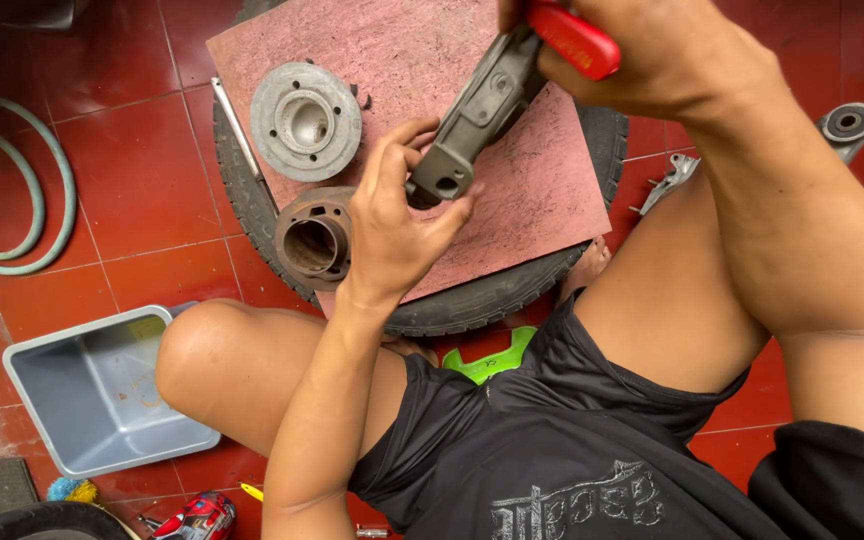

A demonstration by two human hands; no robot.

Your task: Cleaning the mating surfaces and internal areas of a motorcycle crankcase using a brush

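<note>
Bracket (477, 115), grey cast metal, hangs above the red board (392, 50), its long axis slanting from upper right down to lower left. Left hand (392, 225) pinches its lower end; right hand (652, 45) clamps red-handled pliers (572, 38) at its top.

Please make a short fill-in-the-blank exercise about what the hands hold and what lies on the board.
1. The left hand grips the lower end of a grey metal ____.
2. The right hand holds a tool with a ____ handle.
3. The pink board rests on a black ____.
4. Left of the person's knee stands a grey plastic ____.

Missing words: part; red; tyre; tub
</note>
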